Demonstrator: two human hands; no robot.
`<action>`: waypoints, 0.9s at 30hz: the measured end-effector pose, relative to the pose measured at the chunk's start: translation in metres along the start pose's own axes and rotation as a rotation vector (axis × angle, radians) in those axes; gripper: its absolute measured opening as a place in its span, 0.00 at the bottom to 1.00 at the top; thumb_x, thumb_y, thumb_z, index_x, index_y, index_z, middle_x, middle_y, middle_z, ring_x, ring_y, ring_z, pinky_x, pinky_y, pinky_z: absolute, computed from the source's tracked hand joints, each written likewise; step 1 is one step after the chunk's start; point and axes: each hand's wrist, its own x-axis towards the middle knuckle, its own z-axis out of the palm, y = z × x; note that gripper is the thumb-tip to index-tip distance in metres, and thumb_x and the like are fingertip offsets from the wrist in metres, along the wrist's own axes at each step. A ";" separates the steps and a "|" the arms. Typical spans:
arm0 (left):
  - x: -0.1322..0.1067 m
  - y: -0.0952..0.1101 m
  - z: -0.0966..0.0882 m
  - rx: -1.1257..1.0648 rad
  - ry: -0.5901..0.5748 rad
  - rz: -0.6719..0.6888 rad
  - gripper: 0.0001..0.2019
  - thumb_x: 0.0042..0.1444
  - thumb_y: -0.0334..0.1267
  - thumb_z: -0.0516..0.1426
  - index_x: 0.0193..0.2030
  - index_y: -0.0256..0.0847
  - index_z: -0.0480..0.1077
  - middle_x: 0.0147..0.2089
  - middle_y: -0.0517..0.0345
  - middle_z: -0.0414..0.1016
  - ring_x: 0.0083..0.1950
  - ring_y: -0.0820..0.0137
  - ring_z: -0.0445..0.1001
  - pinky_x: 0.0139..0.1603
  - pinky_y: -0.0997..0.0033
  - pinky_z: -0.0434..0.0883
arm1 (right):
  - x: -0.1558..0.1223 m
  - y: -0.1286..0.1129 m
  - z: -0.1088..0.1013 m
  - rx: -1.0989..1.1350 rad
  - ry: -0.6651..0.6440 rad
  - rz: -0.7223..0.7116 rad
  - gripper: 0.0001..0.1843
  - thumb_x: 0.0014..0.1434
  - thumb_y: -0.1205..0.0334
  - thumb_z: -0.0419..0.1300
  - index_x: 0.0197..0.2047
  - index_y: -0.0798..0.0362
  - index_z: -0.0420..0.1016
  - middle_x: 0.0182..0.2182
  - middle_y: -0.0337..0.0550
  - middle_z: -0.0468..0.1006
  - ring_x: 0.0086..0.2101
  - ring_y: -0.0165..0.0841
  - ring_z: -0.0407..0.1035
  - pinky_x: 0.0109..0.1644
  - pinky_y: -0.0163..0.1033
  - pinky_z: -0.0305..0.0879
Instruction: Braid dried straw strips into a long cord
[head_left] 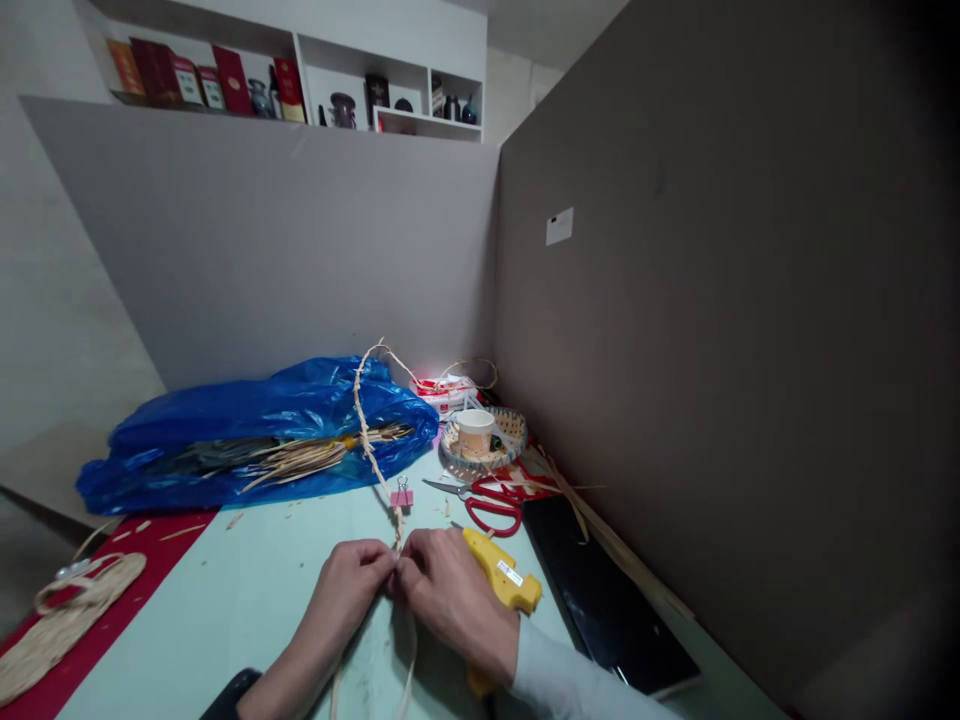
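Note:
My left hand point(346, 588) and my right hand point(450, 595) meet at the near middle of the pale green table point(225, 600). Both pinch a twisted straw cord point(367, 440) that rises from my fingertips and arches back over the blue bag. Loose straw ends point(409, 670) hang down below my hands. A pink binder clip point(402, 496) lies just behind my fingers. A yellow glue gun point(501, 575) lies on the table right beside my right hand.
A blue plastic bag point(247, 425) holding straw bundles lies at the back left. A small woven basket point(484, 450) with a paper cup, red scissors point(491, 500) and a black tablet point(600, 590) sit to the right. A woven piece point(67, 610) rests on red cloth at the left. Grey partitions enclose the table.

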 end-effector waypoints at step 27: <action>-0.014 0.009 -0.004 -0.272 -0.118 -0.163 0.15 0.34 0.47 0.63 0.22 0.36 0.71 0.15 0.66 0.63 0.16 0.82 0.48 0.20 0.75 0.42 | 0.011 0.004 -0.003 0.093 -0.076 0.026 0.14 0.59 0.62 0.53 0.44 0.56 0.75 0.38 0.48 0.78 0.43 0.38 0.68 0.41 0.36 0.57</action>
